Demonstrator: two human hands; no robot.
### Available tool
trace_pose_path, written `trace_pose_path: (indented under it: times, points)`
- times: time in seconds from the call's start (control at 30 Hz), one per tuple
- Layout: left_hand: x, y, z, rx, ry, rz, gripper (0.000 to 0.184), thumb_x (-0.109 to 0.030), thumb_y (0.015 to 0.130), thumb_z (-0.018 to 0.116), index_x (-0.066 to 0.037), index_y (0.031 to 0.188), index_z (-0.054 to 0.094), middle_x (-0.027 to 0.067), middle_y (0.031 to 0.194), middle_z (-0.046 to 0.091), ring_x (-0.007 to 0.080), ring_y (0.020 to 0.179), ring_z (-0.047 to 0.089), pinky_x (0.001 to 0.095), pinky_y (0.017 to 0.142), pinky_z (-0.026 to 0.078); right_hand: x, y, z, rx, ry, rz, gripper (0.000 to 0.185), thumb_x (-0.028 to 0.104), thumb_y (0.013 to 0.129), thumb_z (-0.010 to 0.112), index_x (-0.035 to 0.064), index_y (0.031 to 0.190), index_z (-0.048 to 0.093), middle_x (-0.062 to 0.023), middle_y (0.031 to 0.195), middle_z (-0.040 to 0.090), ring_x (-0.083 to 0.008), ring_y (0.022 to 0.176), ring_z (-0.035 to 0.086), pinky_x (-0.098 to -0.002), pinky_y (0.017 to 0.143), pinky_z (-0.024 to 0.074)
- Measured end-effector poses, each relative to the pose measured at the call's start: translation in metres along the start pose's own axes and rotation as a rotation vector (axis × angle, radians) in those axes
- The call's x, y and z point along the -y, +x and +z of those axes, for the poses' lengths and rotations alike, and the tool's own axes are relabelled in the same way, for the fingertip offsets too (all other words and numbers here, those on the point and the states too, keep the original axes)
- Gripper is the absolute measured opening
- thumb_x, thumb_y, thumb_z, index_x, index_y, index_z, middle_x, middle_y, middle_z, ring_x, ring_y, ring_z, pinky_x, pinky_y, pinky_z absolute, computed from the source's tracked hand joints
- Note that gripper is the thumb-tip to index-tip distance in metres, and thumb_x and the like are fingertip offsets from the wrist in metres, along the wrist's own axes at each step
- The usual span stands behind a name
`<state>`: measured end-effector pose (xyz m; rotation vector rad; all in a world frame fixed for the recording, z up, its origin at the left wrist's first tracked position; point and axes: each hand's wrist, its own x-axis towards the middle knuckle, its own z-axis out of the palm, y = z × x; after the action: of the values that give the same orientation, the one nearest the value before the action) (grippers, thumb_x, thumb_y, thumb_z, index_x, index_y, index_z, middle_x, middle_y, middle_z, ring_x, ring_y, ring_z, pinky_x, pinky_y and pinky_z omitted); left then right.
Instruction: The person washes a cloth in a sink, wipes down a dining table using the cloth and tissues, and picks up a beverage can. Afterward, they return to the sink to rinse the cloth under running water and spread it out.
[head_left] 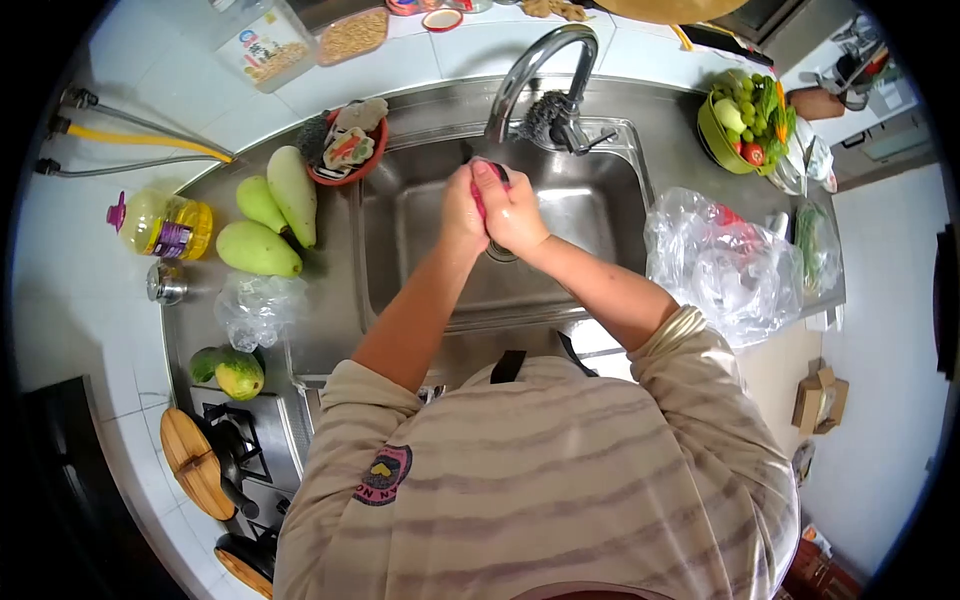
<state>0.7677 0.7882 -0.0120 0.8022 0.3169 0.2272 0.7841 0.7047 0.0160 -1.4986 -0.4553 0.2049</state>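
Observation:
Over the steel sink (pixel 410 230), right under the faucet (pixel 535 62), my left hand (pixel 464 208) and my right hand (pixel 512 210) are pressed together. Both are wrapped round a pink and dark object (pixel 482 195), mostly hidden by the fingers, so I cannot make out what it is. The hands look wet. A dark scrubber (pixel 545 115) sits behind the faucet's base.
Left of the sink are a red bowl (pixel 376 150), pale green gourds (pixel 292 190), a crumpled plastic bag (pixel 255 308) and an oil bottle (pixel 180 225). On the right lie clear plastic bags (pixel 725 275), with a green basket (pixel 715 140) of produce behind.

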Motion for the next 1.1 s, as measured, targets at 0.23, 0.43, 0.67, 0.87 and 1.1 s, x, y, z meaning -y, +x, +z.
trace_pose_path:
  times: [0.23,0.43,0.67,0.87,1.1]
  points:
    - [0.043,0.024,-0.073,-0.108,0.667,-0.406,0.041,-0.032,0.097,0.037,-0.002,0.096,0.064,0.0078,0.09,0.063,0.019,0.081,0.058,0.0336,0.076,0.046,-0.127,-0.011,-0.012,0.053,-0.405,0.344,0.053,0.049,0.091,0.046,-0.0001,0.1,0.064,-0.025,0.093,0.065,-0.038,0.089,0.064,-0.0427,0.08,0.0482]
    - [0.033,-0.014,-0.123,-0.016,0.983,-0.866,0.053,-0.044,0.096,0.042,-0.003,0.128,0.05,0.017,0.12,0.056,0.0249,0.103,0.059,0.0376,0.087,0.047,-0.137,-0.041,-0.049,0.053,-0.641,0.495,0.054,0.053,0.087,0.048,0.0021,0.096,0.065,-0.0238,0.09,0.066,-0.0404,0.088,0.063,-0.0451,0.079,0.0488]
    - [-0.014,-0.014,-0.103,0.169,0.31,-0.362,0.049,-0.045,0.095,0.043,-0.005,0.119,0.057,0.0123,0.121,0.056,0.0226,0.093,0.062,0.0352,0.082,0.049,-0.034,-0.034,-0.038,0.019,-0.438,-0.298,0.025,0.027,0.086,0.06,0.0031,0.091,0.06,-0.0175,0.085,0.058,-0.0359,0.08,0.059,-0.0429,0.07,0.0478]
    - [0.025,-0.031,-0.115,-0.023,0.929,-0.5,0.035,-0.034,0.098,0.043,-0.004,0.105,0.06,0.0113,0.097,0.065,0.0261,0.086,0.063,0.0366,0.077,0.051,-0.123,-0.056,-0.04,0.146,-0.679,0.453,0.048,0.044,0.086,0.052,0.0022,0.108,0.062,-0.0242,0.096,0.064,-0.0398,0.091,0.062,-0.0461,0.083,0.0476]
    - [-0.036,-0.039,-0.056,0.186,0.851,-0.315,0.032,-0.032,0.099,0.044,-0.006,0.1,0.061,0.0015,0.091,0.061,0.0096,0.078,0.056,0.0252,0.069,0.045,-0.125,-0.053,-0.087,0.188,-0.546,0.399,0.05,0.043,0.083,0.057,0.0033,0.112,0.06,-0.0214,0.106,0.064,-0.0356,0.099,0.061,-0.0411,0.087,0.046]
